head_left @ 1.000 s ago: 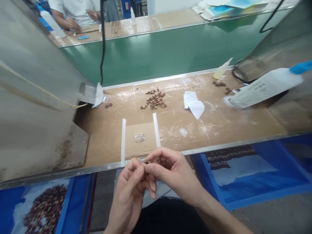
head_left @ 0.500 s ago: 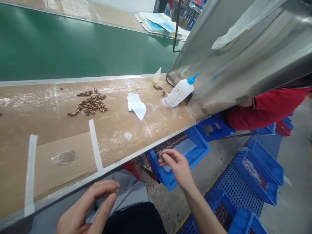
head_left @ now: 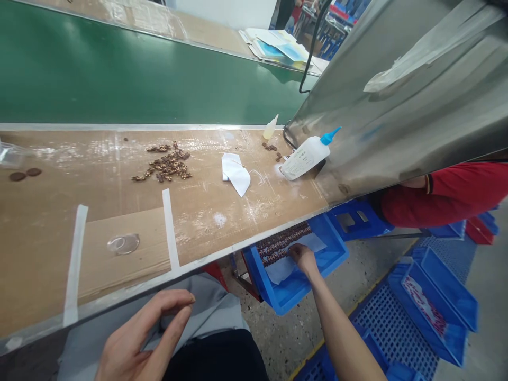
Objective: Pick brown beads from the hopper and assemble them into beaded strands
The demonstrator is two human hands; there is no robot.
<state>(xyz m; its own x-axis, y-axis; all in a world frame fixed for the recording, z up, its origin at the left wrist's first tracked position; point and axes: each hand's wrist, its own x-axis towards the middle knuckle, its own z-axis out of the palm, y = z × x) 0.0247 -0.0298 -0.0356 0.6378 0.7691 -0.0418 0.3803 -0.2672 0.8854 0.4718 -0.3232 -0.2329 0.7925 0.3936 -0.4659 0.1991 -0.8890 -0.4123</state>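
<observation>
My right hand (head_left: 304, 259) reaches down into a blue plastic bin (head_left: 296, 288), its fingertips bunched on a white sheet (head_left: 281, 269) at the end of rows of small brown beaded pieces (head_left: 282, 243). Whether those fingers hold anything is hidden by the hand itself. My left hand (head_left: 145, 338) hangs low by my lap, below the bench edge, with thumb and fingers apart and nothing visible in them. It is nearest a grey apron (head_left: 210, 301).
The cardboard-topped bench (head_left: 222, 222) holds a clear disc (head_left: 123, 244), a brown pile (head_left: 164, 166), tissue (head_left: 236, 172), and a blue-tipped glue bottle (head_left: 305, 157). A steel shield (head_left: 397, 106) overhangs it. A co-worker's red sleeve (head_left: 440, 196) and more blue bins (head_left: 432, 312) are at right.
The view has swung right since the oldest frame. My hands have parted from their pinch in front of me. My right hand has moved down into the blue bin, while my left stays low.
</observation>
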